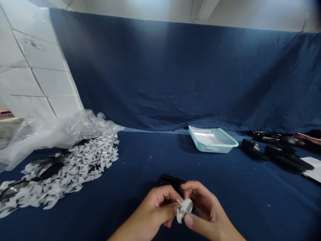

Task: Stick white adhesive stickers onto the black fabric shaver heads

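Observation:
A small white curved plastic piece (185,208) is pinched between my two hands, low in the middle of the head view. My left hand (160,209) grips its left side with thumb and fingers. On the other side, the thumb and fingers of my right hand (204,212) close around it. Just behind my fingers a black part (170,180) shows, its lower end hidden by my hands; I cannot tell whether either hand touches it. A large heap of similar white plastic pieces (85,164) spreads over the left of the blue cloth.
Crumpled clear plastic (82,125) lies behind the heap, and dark shiny parts (51,170) sit in it. A light-green basket (218,147) stands at the back right. Several black parts (281,155) and a white sheet (313,169) lie far right. A dark blue curtain (175,73) hangs behind.

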The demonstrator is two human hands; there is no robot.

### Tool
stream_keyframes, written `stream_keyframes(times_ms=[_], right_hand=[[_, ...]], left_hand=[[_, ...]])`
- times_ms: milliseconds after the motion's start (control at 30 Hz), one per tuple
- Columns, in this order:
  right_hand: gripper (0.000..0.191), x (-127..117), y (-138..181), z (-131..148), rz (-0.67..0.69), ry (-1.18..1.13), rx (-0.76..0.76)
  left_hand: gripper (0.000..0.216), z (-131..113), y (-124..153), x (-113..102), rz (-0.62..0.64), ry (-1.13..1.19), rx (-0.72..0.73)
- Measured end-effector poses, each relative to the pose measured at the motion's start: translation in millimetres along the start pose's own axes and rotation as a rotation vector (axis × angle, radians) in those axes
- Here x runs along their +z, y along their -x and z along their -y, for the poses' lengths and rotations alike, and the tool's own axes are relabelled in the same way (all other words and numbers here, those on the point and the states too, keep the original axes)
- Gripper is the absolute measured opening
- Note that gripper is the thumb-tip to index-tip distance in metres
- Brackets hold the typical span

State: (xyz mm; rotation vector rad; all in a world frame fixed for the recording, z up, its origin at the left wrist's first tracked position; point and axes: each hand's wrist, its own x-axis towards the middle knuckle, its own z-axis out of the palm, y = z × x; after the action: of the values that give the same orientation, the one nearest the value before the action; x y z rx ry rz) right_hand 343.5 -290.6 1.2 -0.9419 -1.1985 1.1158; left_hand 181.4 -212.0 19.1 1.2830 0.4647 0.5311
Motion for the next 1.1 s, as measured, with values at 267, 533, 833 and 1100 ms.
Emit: stream_keyframes(times_ms=[267,533,833,1100], right_hand=[[0.047,-2.5,-0.2,-4.4,-0.017,0.056,-0.012],[0.042,-2.7,1.8,-13.3,-0.033,0.122,-0.087],[0.026,-2.1,1.6,7.5,0.049,0.216,-0.179],[0.015,-3.5,0.3,7.3,0.083,0.229,-0.194]], left_hand=[[0.030,-0.2,0.4,0.8,-0.004,-0.074,0.000],[0.024,-1.3,3.9,0.5,0.007,-0.108,-0.010],[0.024,-4.8,2.7,0.3,0.014,-0.186,0.034],[0.018,-21.9,8.0,-1.7,0.004,-0.414,0.127]])
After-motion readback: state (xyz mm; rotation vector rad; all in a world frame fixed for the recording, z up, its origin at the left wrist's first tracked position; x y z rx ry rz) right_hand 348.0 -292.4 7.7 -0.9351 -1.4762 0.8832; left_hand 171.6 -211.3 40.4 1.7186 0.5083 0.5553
